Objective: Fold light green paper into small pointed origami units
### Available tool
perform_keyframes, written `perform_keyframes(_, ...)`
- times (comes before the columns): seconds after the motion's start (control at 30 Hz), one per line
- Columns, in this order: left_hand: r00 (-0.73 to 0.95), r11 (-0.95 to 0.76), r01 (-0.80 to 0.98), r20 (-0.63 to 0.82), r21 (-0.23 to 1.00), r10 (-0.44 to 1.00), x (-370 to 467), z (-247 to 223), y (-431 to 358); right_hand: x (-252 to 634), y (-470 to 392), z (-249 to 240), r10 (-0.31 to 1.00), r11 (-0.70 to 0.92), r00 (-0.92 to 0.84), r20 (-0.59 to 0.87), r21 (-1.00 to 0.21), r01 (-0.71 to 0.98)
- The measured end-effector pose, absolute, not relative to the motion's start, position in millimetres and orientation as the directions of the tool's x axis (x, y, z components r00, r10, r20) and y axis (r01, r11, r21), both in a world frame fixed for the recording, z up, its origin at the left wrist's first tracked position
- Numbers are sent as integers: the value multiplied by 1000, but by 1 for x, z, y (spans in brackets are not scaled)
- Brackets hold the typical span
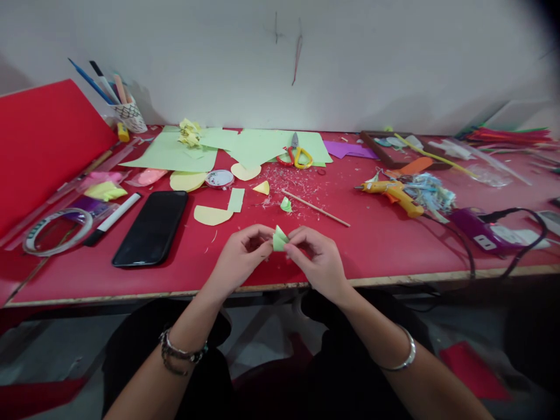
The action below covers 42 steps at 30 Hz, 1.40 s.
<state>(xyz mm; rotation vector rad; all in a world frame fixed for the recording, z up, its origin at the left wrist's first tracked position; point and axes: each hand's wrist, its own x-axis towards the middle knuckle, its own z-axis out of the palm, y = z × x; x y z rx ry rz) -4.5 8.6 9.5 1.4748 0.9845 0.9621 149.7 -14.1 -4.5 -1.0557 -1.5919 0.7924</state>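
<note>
A small folded piece of light green paper point(279, 240) is held up over the front of the red table point(350, 256). My left hand point(245, 254) pinches its left side, and my right hand point(317, 256) pinches its right side. Just beyond my fingers lies a small green paper curl point(286, 204), with a thin wooden stick point(317, 209) to its right. A yellow paper wedge point(262, 187), a green paper strip point(236, 200) and a pale yellow cut piece point(213, 215) rest to the left of the curl.
Scissors point(295, 154) lie on green sheets point(258, 146) at the back. At left are a black phone point(151, 229), a marker point(112, 220) and a tape roll point(56, 232). A yellow glue gun point(394, 192) and a purple box point(481, 233) with cables sit at right.
</note>
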Motion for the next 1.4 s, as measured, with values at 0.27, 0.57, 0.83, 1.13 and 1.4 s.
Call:
perform_keyframes(0.27,360,-156,152,92,976,928,-3,13,7,148,-12,-7,954,301,-62,295,-944,138)
perform_keyframes(0.57,317,-295,260,207,920,926,-3,11,6,149,-13,-8,943,333,-82,324,-931,149)
perform_keyframes(0.83,299,-292,265,209,919,931,-2,10,6,149,-13,-7,909,416,-95,405,-871,261)
perform_keyframes(1.13,235,-270,220,218,937,947,-3,9,6,148,-14,-5,906,423,-102,412,-855,301)
perform_keyframes(1.4,204,-287,185,249,940,947,-5,9,7,150,-14,0,938,323,-252,237,-859,398)
